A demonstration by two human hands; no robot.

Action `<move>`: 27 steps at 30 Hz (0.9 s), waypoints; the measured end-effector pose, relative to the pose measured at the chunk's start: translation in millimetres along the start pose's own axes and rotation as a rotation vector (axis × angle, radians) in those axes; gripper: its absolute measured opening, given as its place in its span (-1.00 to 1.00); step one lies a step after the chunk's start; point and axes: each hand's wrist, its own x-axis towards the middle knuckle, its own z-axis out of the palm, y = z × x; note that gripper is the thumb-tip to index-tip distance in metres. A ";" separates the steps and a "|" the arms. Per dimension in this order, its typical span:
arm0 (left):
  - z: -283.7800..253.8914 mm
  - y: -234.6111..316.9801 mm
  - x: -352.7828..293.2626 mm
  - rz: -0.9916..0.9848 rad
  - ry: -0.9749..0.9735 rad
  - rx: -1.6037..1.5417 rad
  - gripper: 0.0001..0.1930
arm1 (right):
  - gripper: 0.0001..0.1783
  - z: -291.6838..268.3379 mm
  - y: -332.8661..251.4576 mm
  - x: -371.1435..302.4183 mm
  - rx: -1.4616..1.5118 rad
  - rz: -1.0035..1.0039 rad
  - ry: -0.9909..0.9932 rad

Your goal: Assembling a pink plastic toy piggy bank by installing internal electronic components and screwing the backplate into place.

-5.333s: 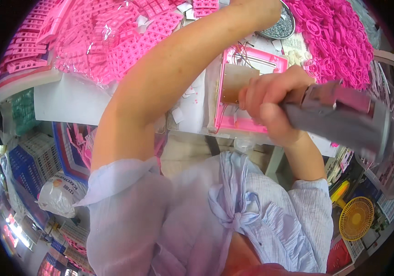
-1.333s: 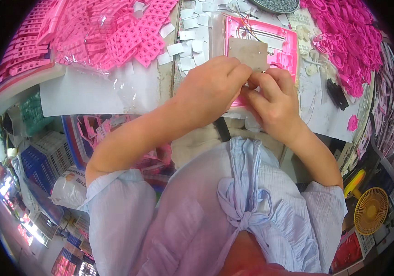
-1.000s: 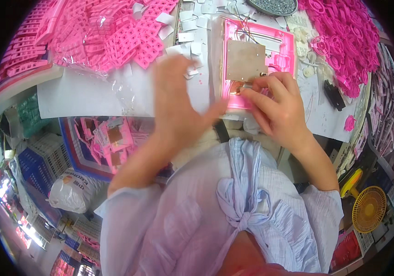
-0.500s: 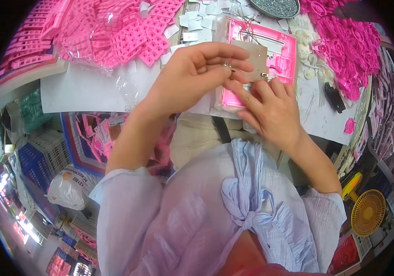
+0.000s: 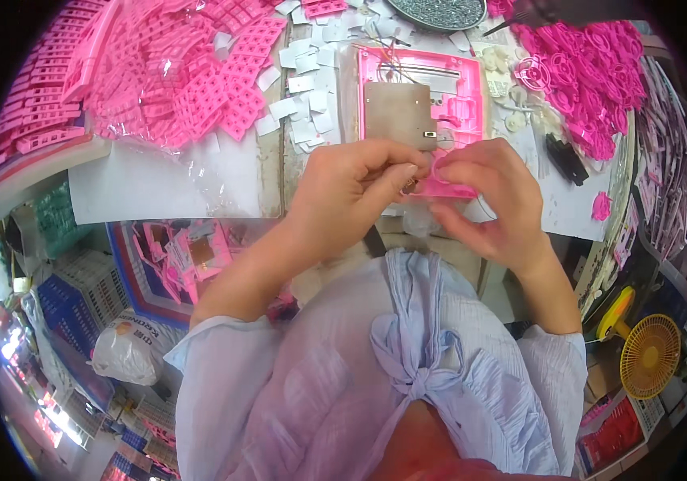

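A pink plastic casing point(image 5: 478, 104) lies on the table in front of me, with a flat brown board point(image 5: 395, 116) inside it and thin coloured wires at its top. My left hand point(image 5: 355, 188) is over the casing's near left corner, its thumb and fingers pinched on small metal screws point(image 5: 410, 187); the fingers partly hide them. Close to those fingertips, above the near right part of the casing, is my right hand point(image 5: 499, 192). Its fingers curve with the thumb held apart, and I see nothing between them.
Pink grid-like parts point(image 5: 175, 72) pile up at the left, magenta parts point(image 5: 592, 80) at the right. White pieces point(image 5: 307, 100) lie left of the casing. A bowl of small metal pieces point(image 5: 439, 12) stands behind it. A black block point(image 5: 566, 160) lies at the right.
Both hands have drawn nearer to me, uncovering more of the board. The left has lowered with the screws; the right has lifted off the casing and its thumb has spread from the fingers. The view has shifted.
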 end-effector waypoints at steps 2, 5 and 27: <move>9.5 -2.6 1.3 -0.040 0.045 -0.282 -0.78 | -0.62 0.0 -2.8 -1.5 -0.078 -0.039 0.012; 16.7 1.0 0.1 -0.092 0.074 -0.380 -0.69 | -0.61 2.3 -4.3 -5.4 -0.190 0.018 0.044; 1.6 1.9 -4.2 0.340 0.159 0.504 -0.77 | -0.87 -31.3 4.1 7.6 -0.465 0.273 -0.456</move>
